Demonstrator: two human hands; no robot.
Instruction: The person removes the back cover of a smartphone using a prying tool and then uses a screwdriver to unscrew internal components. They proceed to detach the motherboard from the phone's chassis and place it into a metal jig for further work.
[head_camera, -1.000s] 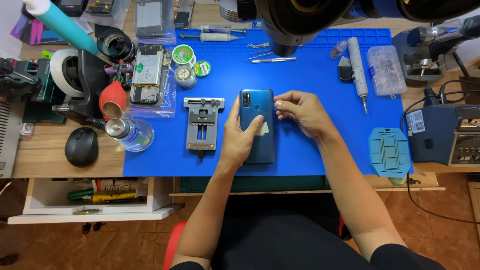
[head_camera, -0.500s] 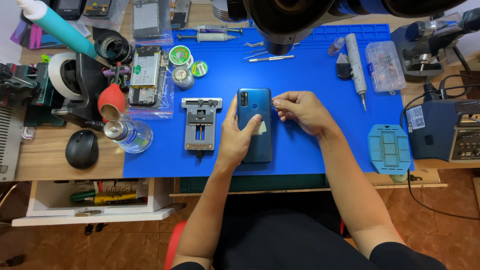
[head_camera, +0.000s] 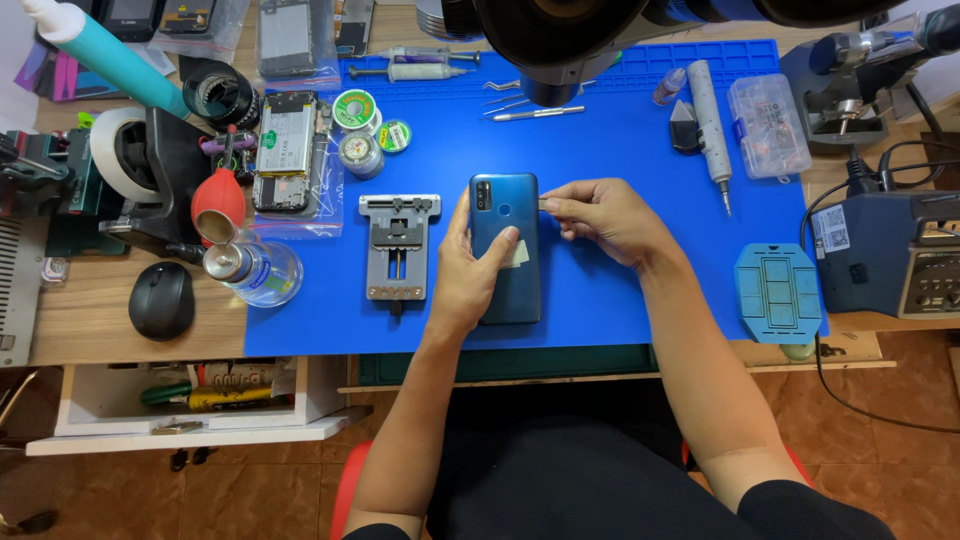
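Both hands work one blue phone (head_camera: 506, 250) lying back-up on our blue mat (head_camera: 620, 150): left hand (head_camera: 475, 270) presses it down, right hand (head_camera: 605, 215) pinches a small part at its edge. We judge that part could slip and vanish among clutter. Our wooden counter (head_camera: 90, 320) is crowded; tiled floor below.

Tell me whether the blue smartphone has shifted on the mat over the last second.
No. The blue smartphone lies just right of the grey metal holder, as before, under the left hand.
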